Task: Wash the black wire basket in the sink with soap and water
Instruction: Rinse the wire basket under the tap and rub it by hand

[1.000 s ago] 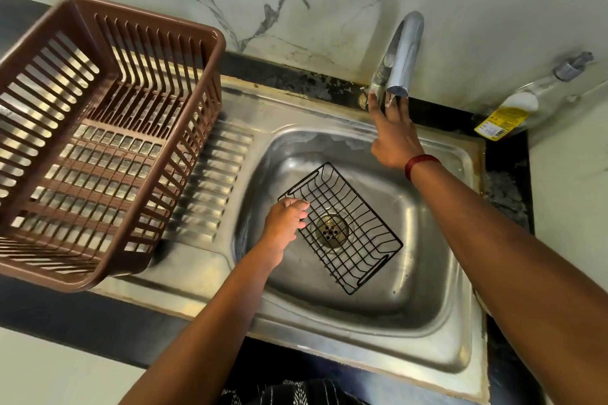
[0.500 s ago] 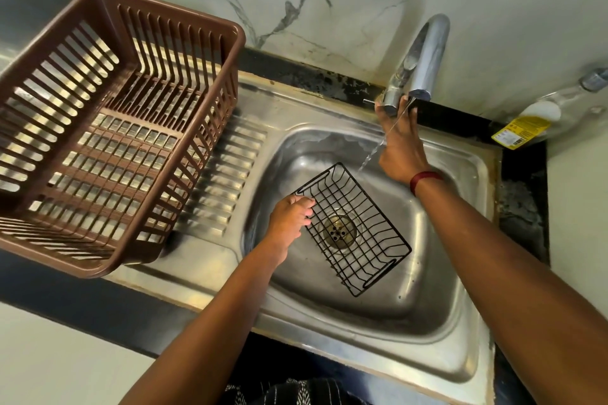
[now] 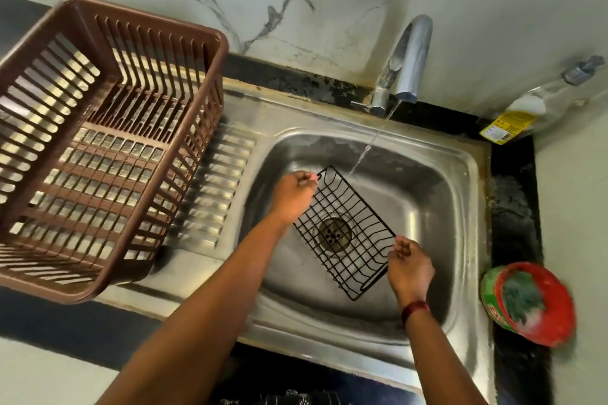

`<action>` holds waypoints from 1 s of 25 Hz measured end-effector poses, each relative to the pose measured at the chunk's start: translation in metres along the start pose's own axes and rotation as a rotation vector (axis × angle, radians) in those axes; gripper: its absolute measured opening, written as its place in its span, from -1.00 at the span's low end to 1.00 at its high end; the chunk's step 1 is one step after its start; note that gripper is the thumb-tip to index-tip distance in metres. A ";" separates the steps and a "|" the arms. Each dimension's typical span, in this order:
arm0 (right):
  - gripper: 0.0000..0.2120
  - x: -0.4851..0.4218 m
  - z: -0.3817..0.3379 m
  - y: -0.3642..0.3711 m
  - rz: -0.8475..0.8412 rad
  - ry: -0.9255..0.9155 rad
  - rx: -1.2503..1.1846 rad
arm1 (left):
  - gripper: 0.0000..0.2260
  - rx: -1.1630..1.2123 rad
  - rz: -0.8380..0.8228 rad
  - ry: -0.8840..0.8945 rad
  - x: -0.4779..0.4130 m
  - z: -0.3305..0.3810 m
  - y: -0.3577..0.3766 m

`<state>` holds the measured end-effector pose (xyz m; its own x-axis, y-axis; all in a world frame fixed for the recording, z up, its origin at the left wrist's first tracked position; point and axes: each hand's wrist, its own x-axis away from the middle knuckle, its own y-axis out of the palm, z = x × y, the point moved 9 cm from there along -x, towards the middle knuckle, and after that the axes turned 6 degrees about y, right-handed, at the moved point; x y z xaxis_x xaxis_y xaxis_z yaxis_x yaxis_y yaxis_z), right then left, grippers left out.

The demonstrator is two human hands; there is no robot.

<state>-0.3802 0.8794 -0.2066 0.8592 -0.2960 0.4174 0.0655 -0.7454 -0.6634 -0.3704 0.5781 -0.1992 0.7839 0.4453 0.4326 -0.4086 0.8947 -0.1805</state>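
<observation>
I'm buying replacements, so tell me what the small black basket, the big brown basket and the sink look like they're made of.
Black wire basket: thin metal wire, seemingly coated matte black; the rods form an open grid.
Brown basket: moulded plastic, slightly glossy, with thick slatted walls and a rounded rim.
Sink: likely stainless steel, brushed and reflective, with pressed drainer ridges.

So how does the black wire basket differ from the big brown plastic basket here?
The black wire basket is thin metal grid, small and shallow; the brown plastic basket is slatted, far larger and deep-walled. The black one sits in the steel sink over the drain, gripped by the left hand and right hand; the brown one rests untouched on the drainboard. Both are rectangular, open-topped and hold nothing.
</observation>
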 end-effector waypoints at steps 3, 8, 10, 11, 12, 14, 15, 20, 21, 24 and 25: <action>-0.70 0.002 0.011 -0.011 0.083 0.108 -0.003 | -0.82 -0.245 -0.043 0.126 -0.021 0.021 0.009; -0.58 0.000 0.034 -0.007 0.095 0.337 -0.055 | -0.85 -0.697 -0.073 0.200 -0.043 0.021 0.012; -0.42 0.004 0.049 0.012 -0.028 0.457 -0.116 | -0.65 -0.735 -0.164 0.111 -0.046 0.008 0.020; -0.39 0.008 0.054 0.024 -0.109 0.510 -0.164 | -0.57 -0.751 -0.234 0.048 -0.047 -0.003 0.024; -0.39 0.014 0.056 0.034 -0.189 0.555 -0.223 | -0.56 -0.769 -0.286 -0.012 -0.049 -0.013 0.028; -0.45 0.017 0.056 0.048 -0.285 0.602 -0.303 | -0.62 -0.763 -0.308 -0.085 -0.054 -0.027 0.030; -0.45 0.016 0.057 0.052 -0.295 0.613 -0.330 | -0.65 -0.741 -0.300 -0.109 -0.055 -0.029 0.028; -0.45 0.008 0.046 0.047 -0.271 0.574 -0.346 | -0.77 -0.560 -0.265 -0.119 -0.047 -0.026 0.020; -0.43 0.002 0.041 0.043 -0.251 0.539 -0.339 | -0.78 -0.515 -0.253 -0.110 -0.045 -0.023 0.016; -0.38 -0.011 0.019 0.029 -0.214 0.443 -0.288 | -0.76 -0.418 -0.263 -0.063 -0.037 -0.008 0.007; -0.37 -0.017 0.012 0.022 -0.195 0.407 -0.267 | -0.74 -0.381 -0.260 -0.045 -0.031 0.000 0.005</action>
<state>-0.3875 0.8747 -0.2359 0.5735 -0.3049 0.7603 0.0278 -0.9204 -0.3900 -0.3967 0.5684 -0.2140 0.8134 0.2097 0.5426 0.0063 0.9295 -0.3687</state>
